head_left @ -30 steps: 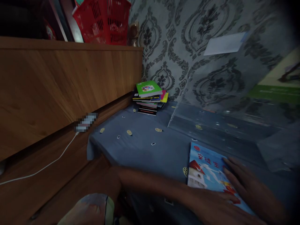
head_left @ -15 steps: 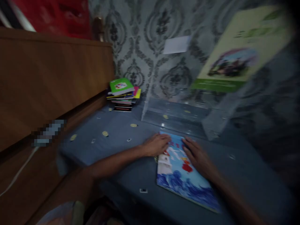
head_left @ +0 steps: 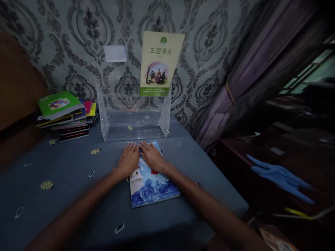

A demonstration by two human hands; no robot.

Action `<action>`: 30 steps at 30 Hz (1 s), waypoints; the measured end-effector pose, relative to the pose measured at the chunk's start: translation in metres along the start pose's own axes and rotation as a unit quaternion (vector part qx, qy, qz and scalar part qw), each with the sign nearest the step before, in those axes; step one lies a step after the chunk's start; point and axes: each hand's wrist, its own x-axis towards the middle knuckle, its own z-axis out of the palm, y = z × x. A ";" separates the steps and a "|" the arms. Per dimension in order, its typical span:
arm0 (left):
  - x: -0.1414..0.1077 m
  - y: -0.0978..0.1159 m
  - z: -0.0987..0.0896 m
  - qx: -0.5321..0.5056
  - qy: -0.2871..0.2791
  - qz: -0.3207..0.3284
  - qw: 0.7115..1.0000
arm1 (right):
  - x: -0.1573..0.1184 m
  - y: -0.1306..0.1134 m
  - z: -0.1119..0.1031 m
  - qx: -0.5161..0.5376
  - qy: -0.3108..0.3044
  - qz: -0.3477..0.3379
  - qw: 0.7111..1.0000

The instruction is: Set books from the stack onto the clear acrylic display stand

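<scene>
Here, just below the middle of the frame, see one thin book (head_left: pixel 157 191) lying flat on the printed blue cloth (head_left: pixel 70 177). Find the left hand (head_left: pixel 129 159) and the right hand (head_left: pixel 152 157) laid over its upper part, palms down, flattened, not gripping. Probably feels light, bends a little and slips easily; best to take by the lower corners. Notice also the hard, clear plastic of the straight-sided stand (head_left: pixel 165 116), above the middle, and the curling dark pattern of the wallpaper (head_left: pixel 91 28) behind.
</scene>
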 end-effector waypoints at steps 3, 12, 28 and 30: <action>0.000 -0.002 0.005 -0.016 0.036 0.002 0.999 | 0.001 0.002 0.006 0.022 0.021 -0.002 1.000; 0.001 0.002 0.000 0.011 0.031 -0.006 0.999 | 0.001 0.000 0.000 0.033 0.004 0.016 0.999; 0.014 0.006 -0.001 -0.015 0.040 -0.007 0.999 | -0.005 0.010 -0.001 0.056 0.036 0.019 0.998; 0.015 0.006 -0.003 -0.023 0.039 -0.008 0.999 | -0.005 0.015 0.000 0.066 0.044 0.009 0.997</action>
